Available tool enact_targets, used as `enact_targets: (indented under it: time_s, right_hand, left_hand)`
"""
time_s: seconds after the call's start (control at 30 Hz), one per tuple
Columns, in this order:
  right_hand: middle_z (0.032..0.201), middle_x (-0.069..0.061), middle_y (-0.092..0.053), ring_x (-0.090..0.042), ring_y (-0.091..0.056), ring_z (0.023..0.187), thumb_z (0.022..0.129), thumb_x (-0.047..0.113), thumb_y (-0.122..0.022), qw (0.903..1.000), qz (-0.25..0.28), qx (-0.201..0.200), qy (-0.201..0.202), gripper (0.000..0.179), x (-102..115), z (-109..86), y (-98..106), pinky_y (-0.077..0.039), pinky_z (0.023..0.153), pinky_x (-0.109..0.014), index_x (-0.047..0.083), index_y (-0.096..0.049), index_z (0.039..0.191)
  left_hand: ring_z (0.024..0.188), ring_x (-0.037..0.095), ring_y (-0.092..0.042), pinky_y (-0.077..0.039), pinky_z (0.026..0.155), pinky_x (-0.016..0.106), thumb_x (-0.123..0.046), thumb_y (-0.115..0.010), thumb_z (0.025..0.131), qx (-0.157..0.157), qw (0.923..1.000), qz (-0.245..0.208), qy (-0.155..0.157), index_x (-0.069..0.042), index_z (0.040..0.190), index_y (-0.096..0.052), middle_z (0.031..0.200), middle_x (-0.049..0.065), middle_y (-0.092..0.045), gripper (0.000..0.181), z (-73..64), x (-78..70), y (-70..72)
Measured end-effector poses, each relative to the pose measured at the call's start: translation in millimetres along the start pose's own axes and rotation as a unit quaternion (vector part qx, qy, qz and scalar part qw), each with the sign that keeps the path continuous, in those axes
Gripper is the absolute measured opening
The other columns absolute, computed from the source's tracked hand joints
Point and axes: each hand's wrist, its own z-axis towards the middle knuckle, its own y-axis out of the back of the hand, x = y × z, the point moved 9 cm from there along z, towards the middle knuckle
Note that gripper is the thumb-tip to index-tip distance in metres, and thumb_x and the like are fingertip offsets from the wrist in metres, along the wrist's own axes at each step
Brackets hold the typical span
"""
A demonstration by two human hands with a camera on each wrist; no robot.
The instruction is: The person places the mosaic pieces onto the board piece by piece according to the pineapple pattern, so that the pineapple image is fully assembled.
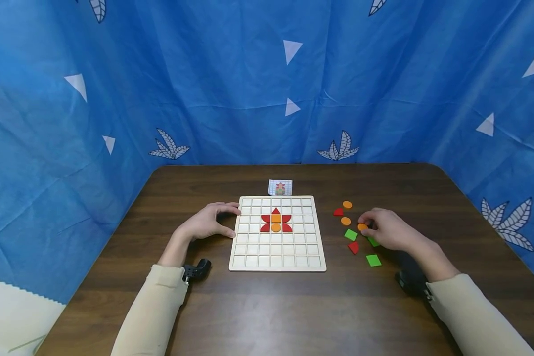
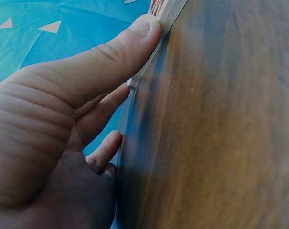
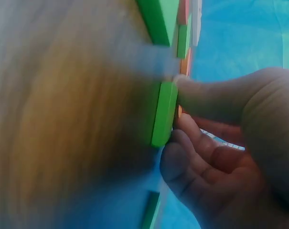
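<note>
A white gridded board (image 1: 277,249) lies on the table. Near its middle sit an orange square (image 1: 276,218), an orange disc (image 1: 276,228) below it, a red triangle (image 1: 276,211) on top and red leaf-like pieces (image 1: 265,228) at the sides. My left hand (image 1: 206,220) rests at the board's left edge, thumb (image 2: 139,38) along the rim and fingers spread. Among the loose pieces, my right hand (image 1: 389,229) pinches another orange disc (image 1: 362,227) between thumb and fingertips. A green square (image 3: 165,114) shows right beside that thumb, partly covered by the hand in the head view.
Loose orange discs (image 1: 345,221), red pieces (image 1: 353,247) and green squares (image 1: 374,260) are scattered right of the board. Behind the board lies a small printed card (image 1: 280,188) with a coloured pattern. A blue curtain (image 1: 249,99) hangs beyond the brown table (image 1: 276,311).
</note>
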Motion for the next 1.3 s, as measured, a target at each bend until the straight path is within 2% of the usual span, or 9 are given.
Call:
enact_targets:
  time_s: [0.2,0.37,0.57,0.73,0.93,1.3]
  right_hand:
    - [0.102,-0.01,-0.065,-0.02,-0.059,0.088,0.098,0.008,-0.069,0.999,-0.029,-0.018,0.029,0.017,14.7,0.6,-0.3,-0.057,0.082,-0.045,-0.001,-0.069,0.112]
    - [0.107,-0.012,-0.065,-0.023,-0.059,0.092,0.099,0.01,-0.069,0.9985,-0.028,-0.026,0.04,0.02,31.7,6.4,-1.2,-0.058,0.089,-0.05,0.0,-0.068,0.116]
    - [0.106,-0.009,-0.067,-0.022,-0.062,0.095,0.099,0.013,-0.068,0.9968,-0.019,-0.027,0.073,0.02,59.4,14.1,-5.3,-0.057,0.088,-0.046,0.001,-0.068,0.115]
    - [0.106,-0.007,-0.067,-0.02,-0.06,0.095,0.099,0.014,-0.07,0.9971,-0.004,-0.022,0.072,0.019,77.7,21.0,-13.1,-0.057,0.088,-0.043,0.004,-0.068,0.115]
    - [0.112,-0.009,-0.066,-0.021,-0.058,0.097,0.099,0.015,-0.07,0.9978,-0.001,0.0,0.066,0.022,99.0,31.6,-24.8,-0.057,0.089,-0.041,0.005,-0.067,0.118]
    - [0.111,-0.006,-0.068,-0.021,-0.058,0.1,0.097,0.019,-0.074,0.9953,-0.002,0.033,0.091,0.028,154.0,48.0,-42.7,-0.056,0.095,-0.038,0.006,-0.069,0.12]
  left_hand:
    - [0.151,0.032,-0.036,-0.026,0.125,0.058,-0.022,-0.092,0.077,0.001,1.0,-0.003,-0.001,-0.02,0.129,-0.071,0.158,0.003,-0.051,0.056,0.5,0.2,-0.7]
    - [0.15,0.034,-0.036,-0.027,0.124,0.059,-0.023,-0.092,0.077,-0.003,1.0,-0.004,0.001,-0.02,0.129,-0.071,0.158,0.003,-0.05,0.056,-0.9,1.2,1.0]
    - [0.15,0.033,-0.037,-0.028,0.124,0.057,-0.022,-0.093,0.076,-0.004,1.0,-0.001,-0.005,-0.02,0.128,-0.072,0.157,0.004,-0.051,0.056,-0.6,0.9,2.0]
    - [0.15,0.035,-0.037,-0.028,0.123,0.058,-0.023,-0.093,0.076,0.0,0.9999,0.002,-0.012,-0.019,0.129,-0.072,0.158,0.006,-0.051,0.056,-0.8,-0.4,0.3]
    - [0.15,0.033,-0.036,-0.028,0.124,0.058,-0.023,-0.093,0.076,0.0,1.0,0.002,0.001,-0.02,0.129,-0.072,0.158,0.004,-0.051,0.057,-1.0,1.0,-0.6]
    - [0.151,0.032,-0.036,-0.026,0.125,0.058,-0.024,-0.092,0.077,-0.002,1.0,0.005,-0.002,-0.022,0.129,-0.072,0.158,0.003,-0.05,0.056,0.8,1.5,0.3]
